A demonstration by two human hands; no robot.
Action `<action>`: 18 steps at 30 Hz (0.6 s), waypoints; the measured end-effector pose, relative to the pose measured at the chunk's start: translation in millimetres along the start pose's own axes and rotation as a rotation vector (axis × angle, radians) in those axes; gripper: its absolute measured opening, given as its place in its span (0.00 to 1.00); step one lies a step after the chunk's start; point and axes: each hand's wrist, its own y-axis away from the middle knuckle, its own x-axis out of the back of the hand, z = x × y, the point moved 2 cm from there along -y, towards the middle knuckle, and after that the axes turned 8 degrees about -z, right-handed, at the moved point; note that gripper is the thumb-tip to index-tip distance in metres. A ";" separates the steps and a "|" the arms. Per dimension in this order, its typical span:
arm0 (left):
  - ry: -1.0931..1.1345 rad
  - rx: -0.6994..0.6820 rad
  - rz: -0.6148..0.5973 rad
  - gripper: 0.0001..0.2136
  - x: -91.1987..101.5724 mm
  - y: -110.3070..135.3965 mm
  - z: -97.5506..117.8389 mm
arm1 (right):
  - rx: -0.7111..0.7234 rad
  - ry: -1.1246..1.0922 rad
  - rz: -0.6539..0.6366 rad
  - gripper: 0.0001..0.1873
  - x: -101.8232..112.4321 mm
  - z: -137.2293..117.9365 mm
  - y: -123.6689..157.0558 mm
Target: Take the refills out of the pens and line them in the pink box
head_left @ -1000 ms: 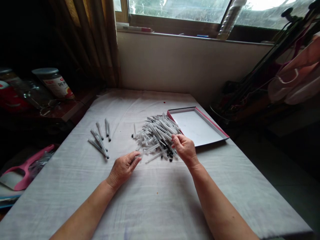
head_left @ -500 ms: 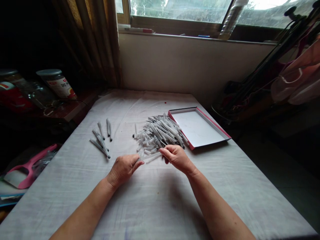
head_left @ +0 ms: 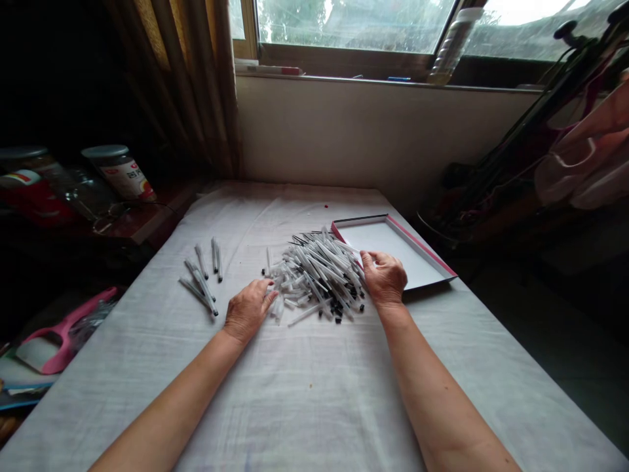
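Pen parts (head_left: 319,265) lie in a big loose heap near the middle of the broad, white-clothed surface (head_left: 304,419) in front of me. Next in size comes a shallow box lid (head_left: 381,239) with pinkish-red edging, just to the right of the heap. My right grip (head_left: 386,278) is in front of the lid's near left corner, fingers curled in at the end of a pale barrel (head_left: 348,246); I can't tell if I have it pinched or only touch it. My left grip (head_left: 248,307) rests at the heap's left edge, thumb and fingers slightly parted by some clear caps (head_left: 279,307); whether one sits between them, I can't make out. Well apart on the left lies a small group of pens (head_left: 200,282), about six, pale with dark ends. These look put together to me, so I count them as the finished share. By far the greater share is left: loose barrels, caps and thin dark refills (head_left: 303,238) crowd the heap. I judge the work barely begun. Smallest of all, black plugs (head_left: 338,320) lie scattered along the heap's near side.
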 end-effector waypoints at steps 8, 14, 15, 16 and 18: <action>-0.112 0.005 0.008 0.17 12.8 1.9 -10.1 | 0.086 0.217 -0.103 0.15 -12.6 -4.7 9.6; -0.281 0.245 0.040 0.14 57.3 -15.7 -65.0 | 0.173 0.206 -0.081 0.15 -8.5 -7.3 19.6; -0.317 0.283 -0.002 0.15 63.1 -20.8 -72.3 | 0.191 0.195 -0.078 0.15 -7.2 -8.2 21.7; -0.337 0.321 -0.053 0.15 67.3 -26.0 -78.1 | 0.213 0.182 -0.078 0.15 -5.6 -9.4 24.0; -0.330 0.393 -0.161 0.17 71.5 -35.4 -84.5 | 0.269 0.144 -0.078 0.14 -2.0 -12.2 29.9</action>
